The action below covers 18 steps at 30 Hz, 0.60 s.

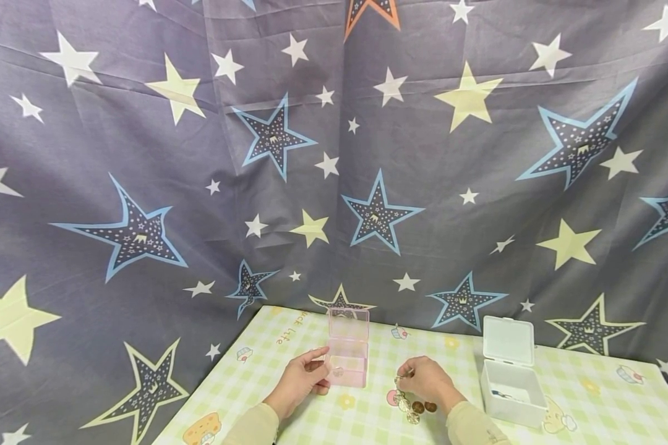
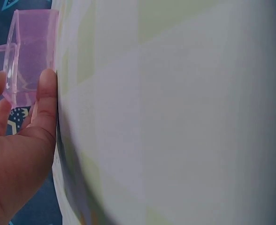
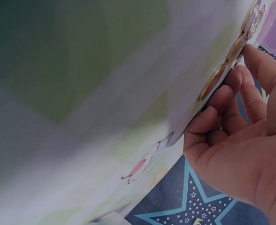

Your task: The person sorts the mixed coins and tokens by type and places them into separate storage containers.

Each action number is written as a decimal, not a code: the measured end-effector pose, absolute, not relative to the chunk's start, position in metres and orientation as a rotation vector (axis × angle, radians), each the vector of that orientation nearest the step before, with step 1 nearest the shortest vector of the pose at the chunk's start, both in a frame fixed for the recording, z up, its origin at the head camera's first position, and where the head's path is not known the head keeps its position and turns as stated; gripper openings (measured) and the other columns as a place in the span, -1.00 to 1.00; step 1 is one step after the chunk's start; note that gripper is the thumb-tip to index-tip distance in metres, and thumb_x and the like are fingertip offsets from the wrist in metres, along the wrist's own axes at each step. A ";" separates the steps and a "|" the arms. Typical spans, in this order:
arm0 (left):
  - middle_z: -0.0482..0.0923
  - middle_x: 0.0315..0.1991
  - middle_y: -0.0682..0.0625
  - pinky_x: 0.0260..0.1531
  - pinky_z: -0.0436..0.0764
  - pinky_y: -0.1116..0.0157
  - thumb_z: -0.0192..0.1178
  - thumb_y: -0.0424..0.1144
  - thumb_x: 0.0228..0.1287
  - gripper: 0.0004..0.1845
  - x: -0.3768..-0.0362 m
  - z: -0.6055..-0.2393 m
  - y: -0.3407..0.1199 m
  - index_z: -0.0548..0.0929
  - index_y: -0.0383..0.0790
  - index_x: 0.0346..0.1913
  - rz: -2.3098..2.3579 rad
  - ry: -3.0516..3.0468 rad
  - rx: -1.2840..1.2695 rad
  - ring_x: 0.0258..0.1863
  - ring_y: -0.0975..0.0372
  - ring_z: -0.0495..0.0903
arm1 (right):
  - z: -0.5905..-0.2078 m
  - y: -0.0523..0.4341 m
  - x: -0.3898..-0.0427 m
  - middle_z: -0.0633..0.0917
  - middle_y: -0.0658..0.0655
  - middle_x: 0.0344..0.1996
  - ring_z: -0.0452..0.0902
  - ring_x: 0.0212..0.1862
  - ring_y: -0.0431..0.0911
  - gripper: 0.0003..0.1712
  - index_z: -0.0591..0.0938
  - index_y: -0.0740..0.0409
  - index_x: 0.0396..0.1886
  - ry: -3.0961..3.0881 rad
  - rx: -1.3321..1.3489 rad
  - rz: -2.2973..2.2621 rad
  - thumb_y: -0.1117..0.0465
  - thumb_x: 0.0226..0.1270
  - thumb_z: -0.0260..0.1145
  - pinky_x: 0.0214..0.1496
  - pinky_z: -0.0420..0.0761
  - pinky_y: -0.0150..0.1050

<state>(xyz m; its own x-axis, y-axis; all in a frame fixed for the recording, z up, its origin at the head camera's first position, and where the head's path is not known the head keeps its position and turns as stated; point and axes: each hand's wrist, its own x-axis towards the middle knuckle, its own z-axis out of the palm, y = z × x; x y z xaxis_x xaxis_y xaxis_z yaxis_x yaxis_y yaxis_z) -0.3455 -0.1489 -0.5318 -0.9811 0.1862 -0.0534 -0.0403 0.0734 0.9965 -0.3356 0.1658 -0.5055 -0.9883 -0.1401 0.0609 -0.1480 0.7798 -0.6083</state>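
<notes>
A clear pink plastic box stands with its lid raised. My left hand grips it by its left side, the thumb and fingers spread along the wall. Through the pink plastic shows a round coin inside. Several gold coins and darker coppery coins lie in a loose cluster on the tablecloth, right of the box. Over the far end of that cluster, my right hand pinches a gold coin between thumb and index finger; its other fingers curl near the cloth, and the fingertips hide most of that coin.
To the right stands a white box with its lid up and a small blue-and-silver item inside. A green-checked tablecloth covers the table. Behind it hangs a dark star-printed curtain.
</notes>
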 end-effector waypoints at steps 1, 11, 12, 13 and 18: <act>0.68 0.17 -0.29 -0.31 0.81 0.27 0.34 -0.29 0.49 -0.31 -0.345 -0.532 -0.149 0.37 -0.37 0.58 2.026 2.173 0.150 -0.37 0.21 0.74 | -0.505 0.165 -0.335 0.74 -0.10 -0.41 0.56 -0.33 -0.20 -0.86 0.78 -0.02 -0.30 -2.956 0.227 1.004 0.17 0.15 0.57 -0.16 0.62 -0.16; 0.68 0.16 -0.29 -0.31 0.82 0.26 0.33 -0.29 0.49 -0.31 -0.344 -0.530 -0.148 0.37 -0.37 0.58 2.028 2.175 0.150 -0.37 0.21 0.75 | -0.501 0.162 -0.334 0.70 -0.11 -0.43 0.54 -0.36 -0.18 -0.86 0.73 -0.02 -0.34 -3.003 0.202 0.953 0.18 0.17 0.57 -0.22 0.58 -0.18; 0.68 0.17 -0.30 -0.31 0.82 0.26 0.33 -0.29 0.49 -0.31 -0.344 -0.530 -0.148 0.37 -0.37 0.58 2.029 2.175 0.150 -0.37 0.21 0.75 | -0.500 0.161 -0.334 0.70 -0.10 -0.43 0.53 -0.36 -0.18 -0.86 0.72 -0.01 -0.35 -3.010 0.203 0.953 0.19 0.18 0.57 -0.22 0.58 -0.18; 0.68 0.17 -0.30 -0.31 0.82 0.26 0.33 -0.29 0.49 -0.31 -0.344 -0.529 -0.148 0.37 -0.37 0.58 2.029 2.176 0.149 -0.37 0.21 0.75 | -0.499 0.161 -0.334 0.69 -0.10 -0.43 0.53 -0.36 -0.18 -0.86 0.71 0.00 -0.35 -3.019 0.205 0.952 0.19 0.19 0.56 -0.22 0.58 -0.18; 0.67 0.17 -0.31 -0.31 0.82 0.27 0.33 -0.29 0.49 -0.31 -0.344 -0.529 -0.147 0.37 -0.37 0.58 2.026 2.181 0.147 -0.37 0.21 0.75 | -0.497 0.160 -0.333 0.66 -0.07 -0.47 0.51 -0.41 -0.17 -0.84 0.66 0.04 -0.39 -3.059 0.213 0.972 0.22 0.26 0.53 -0.29 0.55 -0.23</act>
